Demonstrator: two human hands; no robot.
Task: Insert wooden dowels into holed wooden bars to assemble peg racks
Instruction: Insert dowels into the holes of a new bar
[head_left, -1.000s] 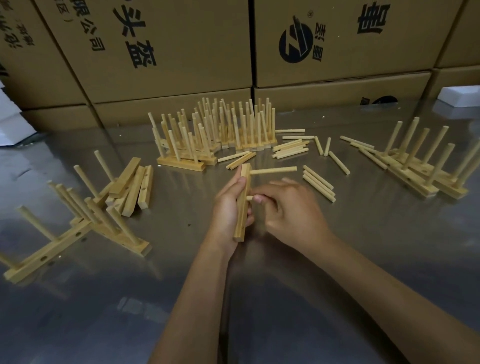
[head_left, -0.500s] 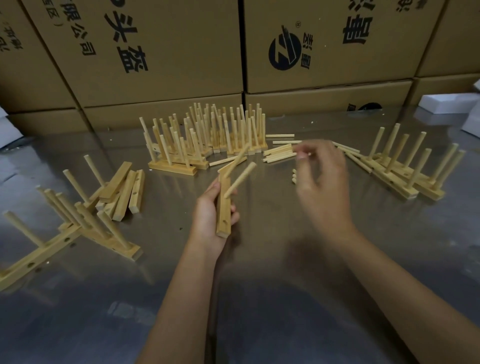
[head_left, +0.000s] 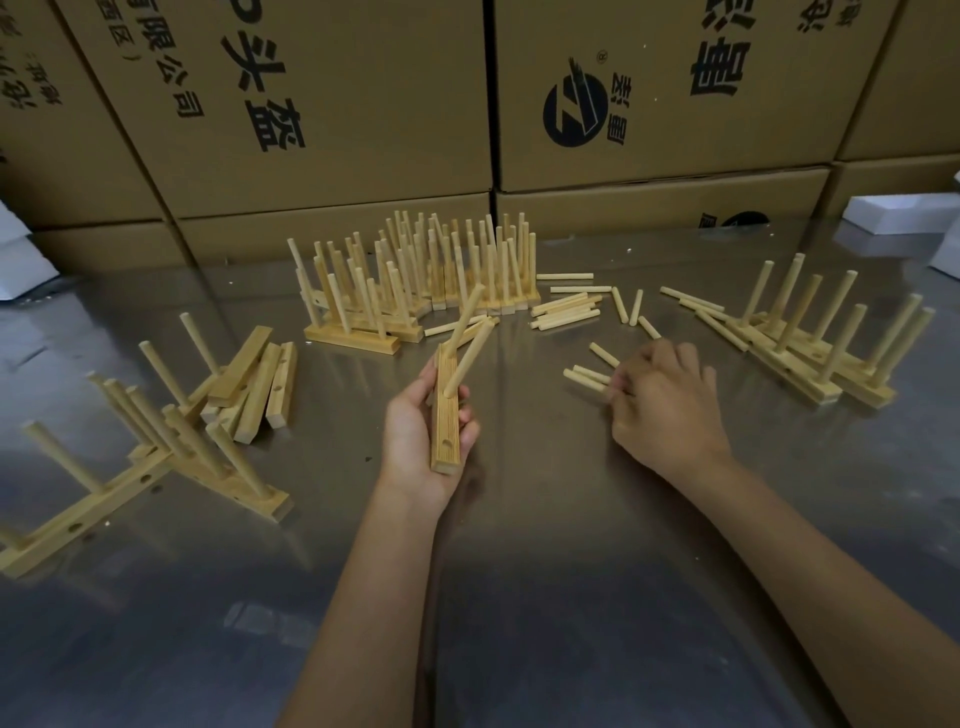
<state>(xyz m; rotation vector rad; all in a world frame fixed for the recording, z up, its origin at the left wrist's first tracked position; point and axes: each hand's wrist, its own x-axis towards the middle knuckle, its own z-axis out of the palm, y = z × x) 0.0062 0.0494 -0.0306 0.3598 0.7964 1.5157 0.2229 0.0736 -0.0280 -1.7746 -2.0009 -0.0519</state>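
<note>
My left hand (head_left: 415, 436) holds a holed wooden bar (head_left: 445, 431) upright above the metal table. Two dowels (head_left: 470, 353) stand in its upper holes and an empty hole shows near its lower end. My right hand (head_left: 665, 410) rests on the table to the right, fingers curled over loose dowels (head_left: 587, 376) lying there. Whether the fingers grip one is hidden by the hand. More loose dowels (head_left: 566, 314) lie further back.
Finished peg racks stand in a cluster at the back (head_left: 415, 280), at the right (head_left: 810, 358) and at the left (head_left: 156, 452). Bare holed bars (head_left: 260, 387) are stacked at the left. Cardboard boxes (head_left: 337, 104) wall the far edge of the table (head_left: 545, 571).
My right hand left the bar after pushing in a dowel, reached out to the right and came down onto the loose dowels. My left hand kept the bar, now with two dowels.
</note>
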